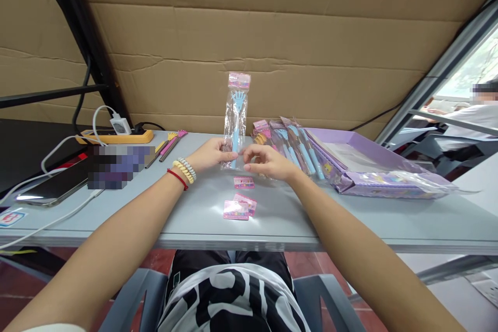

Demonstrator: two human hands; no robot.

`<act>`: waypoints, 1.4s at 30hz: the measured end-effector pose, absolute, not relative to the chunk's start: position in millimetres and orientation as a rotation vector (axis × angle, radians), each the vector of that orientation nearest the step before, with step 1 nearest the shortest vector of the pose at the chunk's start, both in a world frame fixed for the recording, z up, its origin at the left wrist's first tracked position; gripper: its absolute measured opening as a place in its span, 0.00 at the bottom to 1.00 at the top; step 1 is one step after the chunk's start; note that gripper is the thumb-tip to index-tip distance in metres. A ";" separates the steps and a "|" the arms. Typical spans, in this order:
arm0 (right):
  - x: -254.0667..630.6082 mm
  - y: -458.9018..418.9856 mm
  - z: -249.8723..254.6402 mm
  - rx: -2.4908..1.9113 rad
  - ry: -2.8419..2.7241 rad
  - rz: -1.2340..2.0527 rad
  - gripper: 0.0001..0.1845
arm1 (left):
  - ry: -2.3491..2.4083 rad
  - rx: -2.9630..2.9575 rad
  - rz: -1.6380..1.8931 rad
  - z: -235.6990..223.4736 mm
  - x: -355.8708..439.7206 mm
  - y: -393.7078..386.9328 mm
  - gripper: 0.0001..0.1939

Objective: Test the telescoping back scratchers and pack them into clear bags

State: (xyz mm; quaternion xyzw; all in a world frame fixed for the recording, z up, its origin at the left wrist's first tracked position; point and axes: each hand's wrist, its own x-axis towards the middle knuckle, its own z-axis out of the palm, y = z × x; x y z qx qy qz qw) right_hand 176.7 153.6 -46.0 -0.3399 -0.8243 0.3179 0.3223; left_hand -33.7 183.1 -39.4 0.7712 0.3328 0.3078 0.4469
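Upright in front of me is a blue back scratcher [235,127] with a small hand-shaped head, inside a clear plastic bag topped by a pink header card [239,81]. My left hand [212,154] is closed on the lower part of the bag, thumb across the handle. Just right of it, my right hand [268,162] has bent fingers close to the bag's lower edge; whether they touch it I cannot tell. Below the hands lie pink printed cards [236,210], two overlapping, and a single card [244,182]. Several bagged back scratchers [303,150] rest right of my right hand.
A purple box [346,140] with clear plastic bags [400,179] stands on the right of the grey table [187,223]. On the left are loose back scratchers [173,145], a yellow power strip [136,137], a phone [58,184] and white cables. A person [470,114] sits beyond at far right.
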 end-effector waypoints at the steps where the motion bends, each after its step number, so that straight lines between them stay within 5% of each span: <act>1: 174.6 152.6 -46.0 -0.894 -2.192 0.863 0.12 | 0.834 1.920 0.760 -40.1 -32.1 182.0 0.18; 11: 163.4 148.6 -48.1 -1.033 -2.141 0.833 0.17 | 0.771 1.913 0.827 -45.2 -23.5 180.4 0.20; 25: 160.3 153.2 -50.9 -1.397 -2.212 0.217 0.28 | 0.740 1.660 0.684 -43.6 -12.7 166.6 0.14; 33: 155.6 148.7 -48.6 -1.527 -2.258 0.025 0.20 | 0.675 1.598 0.645 -45.0 -10.6 162.9 0.24; 42: 156.5 150.1 -49.4 -1.551 -2.234 0.089 0.21 | 0.637 1.753 0.642 -43.4 -13.6 165.0 0.20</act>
